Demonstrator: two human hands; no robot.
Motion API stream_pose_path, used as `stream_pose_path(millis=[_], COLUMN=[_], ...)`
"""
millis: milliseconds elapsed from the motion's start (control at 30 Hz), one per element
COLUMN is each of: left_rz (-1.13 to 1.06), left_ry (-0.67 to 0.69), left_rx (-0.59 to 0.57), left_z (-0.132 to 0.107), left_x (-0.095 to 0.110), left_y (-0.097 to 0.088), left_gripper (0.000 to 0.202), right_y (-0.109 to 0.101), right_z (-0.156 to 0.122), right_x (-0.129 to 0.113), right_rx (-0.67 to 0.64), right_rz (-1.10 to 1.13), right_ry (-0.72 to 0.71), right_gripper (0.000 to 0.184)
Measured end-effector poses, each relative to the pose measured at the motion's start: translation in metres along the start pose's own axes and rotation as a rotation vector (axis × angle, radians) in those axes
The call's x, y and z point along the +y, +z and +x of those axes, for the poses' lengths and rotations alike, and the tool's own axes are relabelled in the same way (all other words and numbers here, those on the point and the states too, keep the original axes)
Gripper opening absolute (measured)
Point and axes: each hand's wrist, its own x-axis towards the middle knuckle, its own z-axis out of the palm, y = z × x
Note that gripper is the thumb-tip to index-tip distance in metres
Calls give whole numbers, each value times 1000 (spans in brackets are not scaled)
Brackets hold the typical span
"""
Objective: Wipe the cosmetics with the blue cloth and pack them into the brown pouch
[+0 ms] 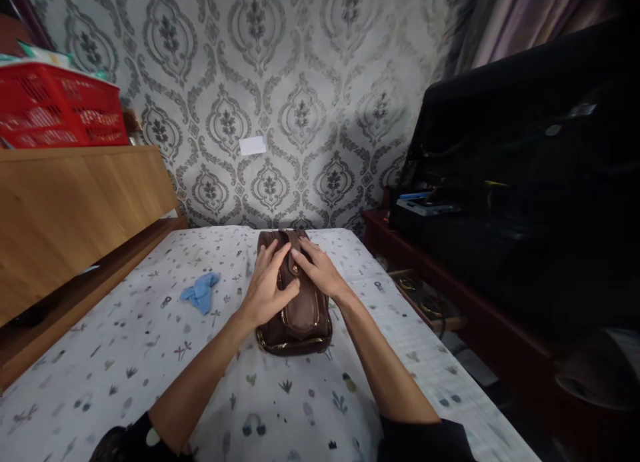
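A dark brown leather bag (301,309) with gold zips and a snap flap lies on the patterned white sheet. My left hand (267,285) rests over its left side, fingers stretched out toward the far end and thumb apart. On the right side, my right hand (319,269) lies against the bag with its fingers extended, close to the flap and its gold snap. Both hands touch the bag without wrapping round it. To the left of the bag lies a crumpled blue cloth (201,293).
The sheet (295,402) covers a bed-like surface reaching the patterned wall (300,115). At left, a red basket (65,105) stands on a wooden headboard (90,209). A large black screen (525,202) is at right, above an open drawer (425,302).
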Motion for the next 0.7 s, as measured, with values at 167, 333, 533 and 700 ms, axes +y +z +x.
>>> stream_pose_path(millis=[167, 333, 533, 700], left_rz=[21, 79, 36, -153], left_ry=[14, 18, 89, 136], left_rx=[-187, -196, -153, 104], left_z=[-13, -22, -19, -7], left_x=[0, 2, -5, -25], left_y=[-13, -9, -10, -4], left_gripper=[94, 106, 102, 55], right_y=[-1, 0, 0, 1], right_z=[0, 0, -2, -3], right_x=[2, 1, -12, -21], right_rx=[-33, -22, -28, -26], right_rz=[-39, -63, -202, -269], right_ry=[8, -2, 30, 55], right_gripper=[86, 81, 76, 68])
